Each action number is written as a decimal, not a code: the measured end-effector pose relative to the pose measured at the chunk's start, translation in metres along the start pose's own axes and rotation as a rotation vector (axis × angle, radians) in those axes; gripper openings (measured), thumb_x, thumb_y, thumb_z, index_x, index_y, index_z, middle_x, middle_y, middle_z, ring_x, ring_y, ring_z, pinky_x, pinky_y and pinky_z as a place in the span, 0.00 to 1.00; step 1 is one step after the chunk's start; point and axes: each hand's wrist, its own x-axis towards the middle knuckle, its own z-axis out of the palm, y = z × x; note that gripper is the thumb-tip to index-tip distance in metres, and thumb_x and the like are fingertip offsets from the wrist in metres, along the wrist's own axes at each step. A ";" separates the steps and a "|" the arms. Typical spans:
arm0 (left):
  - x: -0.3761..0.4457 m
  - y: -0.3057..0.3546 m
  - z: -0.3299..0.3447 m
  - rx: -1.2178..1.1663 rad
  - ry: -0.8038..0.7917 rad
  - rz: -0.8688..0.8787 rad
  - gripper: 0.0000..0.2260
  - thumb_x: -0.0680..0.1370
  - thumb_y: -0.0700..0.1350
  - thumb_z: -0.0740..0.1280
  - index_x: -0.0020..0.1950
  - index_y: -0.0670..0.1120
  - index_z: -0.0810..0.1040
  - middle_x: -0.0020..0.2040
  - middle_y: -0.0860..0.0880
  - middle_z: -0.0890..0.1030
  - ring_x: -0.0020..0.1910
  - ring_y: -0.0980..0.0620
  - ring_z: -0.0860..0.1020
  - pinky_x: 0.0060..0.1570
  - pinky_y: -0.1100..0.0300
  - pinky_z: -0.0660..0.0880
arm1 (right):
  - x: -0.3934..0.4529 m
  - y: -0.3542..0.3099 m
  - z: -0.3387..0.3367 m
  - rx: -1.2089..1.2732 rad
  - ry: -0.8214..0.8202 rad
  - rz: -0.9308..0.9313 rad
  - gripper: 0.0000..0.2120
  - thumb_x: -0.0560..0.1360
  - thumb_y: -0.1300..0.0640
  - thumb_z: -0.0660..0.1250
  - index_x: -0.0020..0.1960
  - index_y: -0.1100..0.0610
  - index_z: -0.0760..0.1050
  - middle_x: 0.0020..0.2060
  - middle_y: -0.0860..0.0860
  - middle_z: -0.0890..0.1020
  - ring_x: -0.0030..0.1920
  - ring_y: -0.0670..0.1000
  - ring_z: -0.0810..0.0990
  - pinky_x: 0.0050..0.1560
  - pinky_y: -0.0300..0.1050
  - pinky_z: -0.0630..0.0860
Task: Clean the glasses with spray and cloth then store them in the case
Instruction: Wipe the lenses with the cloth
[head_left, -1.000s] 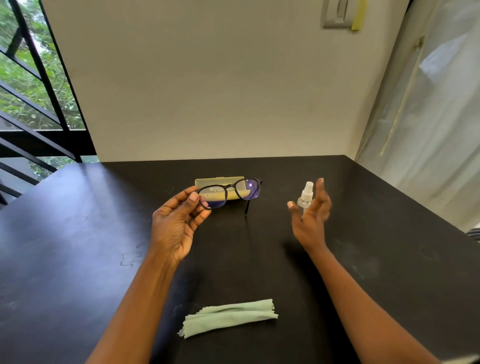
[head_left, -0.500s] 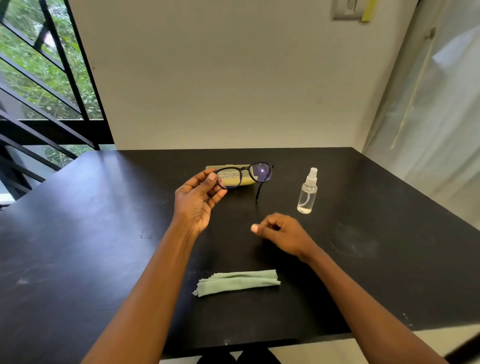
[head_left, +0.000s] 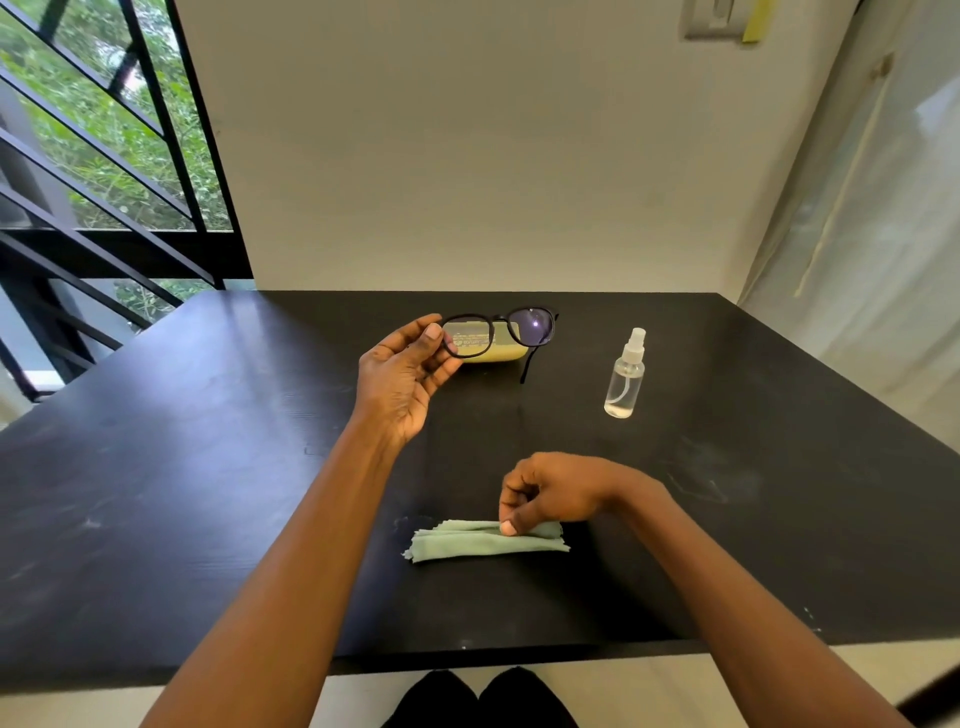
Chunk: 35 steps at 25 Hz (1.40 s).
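Observation:
My left hand (head_left: 402, 382) holds black-framed glasses (head_left: 501, 332) by their left end, raised above the table with the arms unfolded. Behind them lies a closed yellow-green case (head_left: 496, 353), partly hidden by the lenses. A clear spray bottle (head_left: 625, 376) with a white nozzle stands upright to the right of the case. A folded pale green cloth (head_left: 485, 540) lies near the front of the table. My right hand (head_left: 550, 493) is down on the cloth's upper edge, its fingers curled and its thumb tip pressing on the fabric.
The black table (head_left: 208, 467) runs to a cream wall at the back. A window with dark bars is at the left and a pale curtain hangs at the right. My knees show below the table's front edge.
My right hand has left the spray bottle, swung back toward me and come down on the cloth. The left hand has kept the glasses raised over the case.

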 end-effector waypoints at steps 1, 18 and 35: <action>-0.001 0.000 0.000 0.001 0.004 -0.002 0.06 0.76 0.37 0.64 0.49 0.42 0.79 0.35 0.47 0.83 0.37 0.52 0.82 0.37 0.60 0.81 | -0.001 -0.001 -0.001 0.007 0.003 -0.004 0.06 0.74 0.55 0.68 0.50 0.55 0.78 0.41 0.43 0.76 0.42 0.42 0.73 0.48 0.40 0.70; -0.024 -0.006 0.009 0.054 -0.006 0.004 0.05 0.76 0.36 0.64 0.47 0.41 0.79 0.34 0.47 0.83 0.34 0.53 0.82 0.39 0.59 0.81 | 0.013 -0.044 -0.042 0.216 1.318 -0.059 0.05 0.75 0.56 0.66 0.44 0.58 0.77 0.44 0.52 0.79 0.42 0.46 0.73 0.38 0.32 0.63; -0.028 -0.012 0.003 0.043 0.007 0.000 0.06 0.76 0.36 0.63 0.49 0.40 0.79 0.36 0.46 0.83 0.34 0.53 0.81 0.33 0.62 0.80 | 0.021 -0.032 0.013 -0.415 1.328 -0.234 0.18 0.72 0.64 0.56 0.56 0.63 0.79 0.48 0.63 0.78 0.48 0.63 0.79 0.41 0.55 0.77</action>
